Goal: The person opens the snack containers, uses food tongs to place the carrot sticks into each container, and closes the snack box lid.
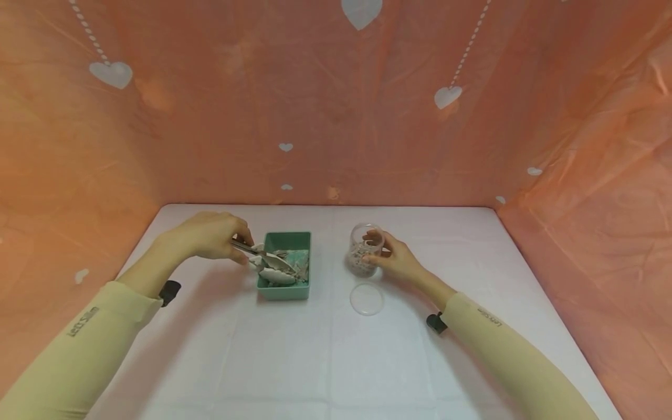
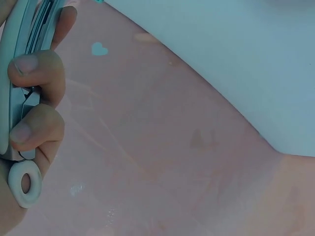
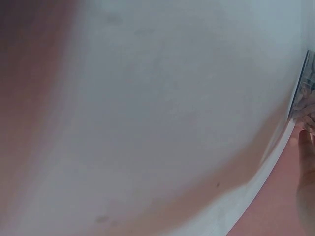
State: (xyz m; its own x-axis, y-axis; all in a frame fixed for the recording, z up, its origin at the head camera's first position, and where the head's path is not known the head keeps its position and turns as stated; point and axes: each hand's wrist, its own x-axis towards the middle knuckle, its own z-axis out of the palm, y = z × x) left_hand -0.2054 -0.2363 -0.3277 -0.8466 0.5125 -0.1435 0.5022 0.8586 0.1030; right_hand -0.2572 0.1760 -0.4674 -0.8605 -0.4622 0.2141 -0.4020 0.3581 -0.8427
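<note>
In the head view, my left hand [image 1: 210, 236] grips a pair of tongs [image 1: 280, 263] with pale, broad heads. Those heads reach into a green rectangular container [image 1: 283, 293] holding greyish pieces. Up close in the left wrist view, curled fingers wrap the tongs' handle [image 2: 6, 110], which has a pale ring at its end. My right hand [image 1: 401, 262] holds a clear jar [image 1: 361, 267] around its side, to the right of the container. Greyish-brown pieces fill the lower part of the jar. At the right wrist view's edge, only a slice of the jar [image 3: 306, 93] shows.
A clear round lid [image 1: 367, 299] lies flat on the white-covered table [image 1: 273, 361], just in front of the jar. Orange sheeting [image 1: 315, 116] with pale hearts rises behind the table and along both sides.
</note>
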